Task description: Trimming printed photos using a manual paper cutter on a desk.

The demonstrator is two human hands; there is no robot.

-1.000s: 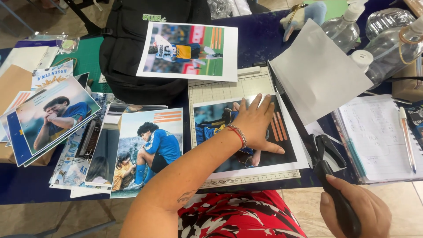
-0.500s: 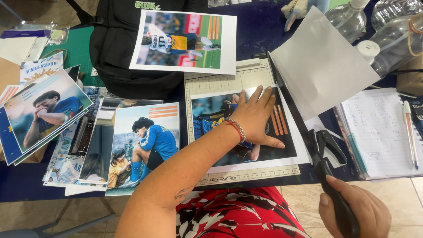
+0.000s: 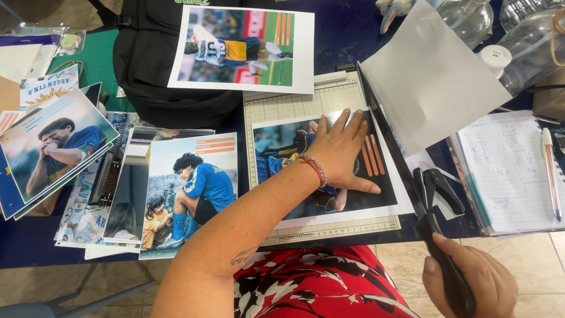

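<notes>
While pressing flat on one printed photo (image 3: 329,171) that lies on one paper trimmer (image 3: 294,106) at the table's near edge, left hand (image 3: 341,154) with fingers spread apart, palm down, one beaded bracelet (image 3: 312,168) at the wrist. Right hand (image 3: 471,280) clamped around the black handle (image 3: 438,247) of the trimmer's blade arm, low at the right, handle end hidden in the fist. One dark blue table (image 3: 347,32) under everything. One black backpack (image 3: 159,65) at the top left, bearing one football photo (image 3: 241,50) with white border. One plain white sheet (image 3: 429,76) beside the blade, tilted. One notebook (image 3: 506,171) with handwritten lines at the right, one pen (image 3: 550,171) on it. Left of the trimmer, one photo of an adult and a child (image 3: 188,194) on top of a loose stack; further left, one photo of a man with hands at the face (image 3: 56,144). At least two clear plastic bottles (image 3: 471,17) at the top right.
</notes>
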